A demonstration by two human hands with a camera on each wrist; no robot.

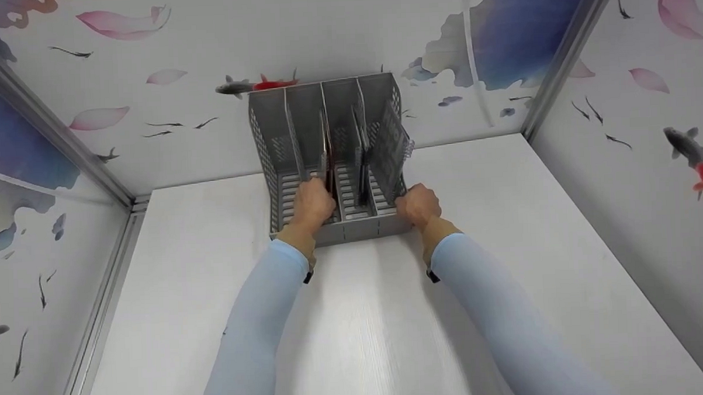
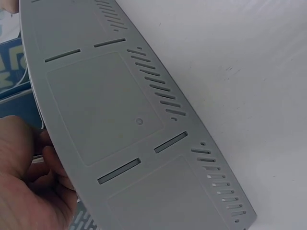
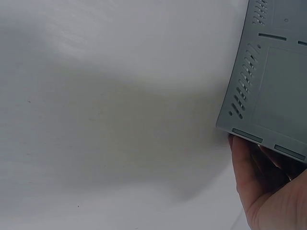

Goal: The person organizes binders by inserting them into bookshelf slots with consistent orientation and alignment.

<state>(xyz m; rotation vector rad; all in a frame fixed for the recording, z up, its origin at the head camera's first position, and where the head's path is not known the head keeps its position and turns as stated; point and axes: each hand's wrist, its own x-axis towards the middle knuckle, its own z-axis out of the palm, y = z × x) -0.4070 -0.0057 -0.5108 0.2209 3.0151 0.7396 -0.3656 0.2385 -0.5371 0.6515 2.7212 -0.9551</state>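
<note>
A grey plastic file organizer (image 1: 361,227) with four upright compartments stands at the back of the white table. My left hand (image 1: 314,203) reaches over its low front and grips it near the first divider (image 1: 296,141), fingers curled. The left wrist view shows that hand (image 2: 29,177) behind the slotted front panel (image 2: 105,105); what its fingertips close on is partly hidden. At the right front corner my right hand (image 1: 419,204) holds the organizer, its fingers (image 3: 247,167) under the panel edge. Thin flat items (image 1: 360,156) stand in the middle compartments.
A printed back wall (image 1: 197,138) rises right behind the organizer, with side walls left and right. White table surface (image 1: 356,332) extends in front. A blue item (image 2: 17,112) with yellowish marks shows behind the panel in the left wrist view.
</note>
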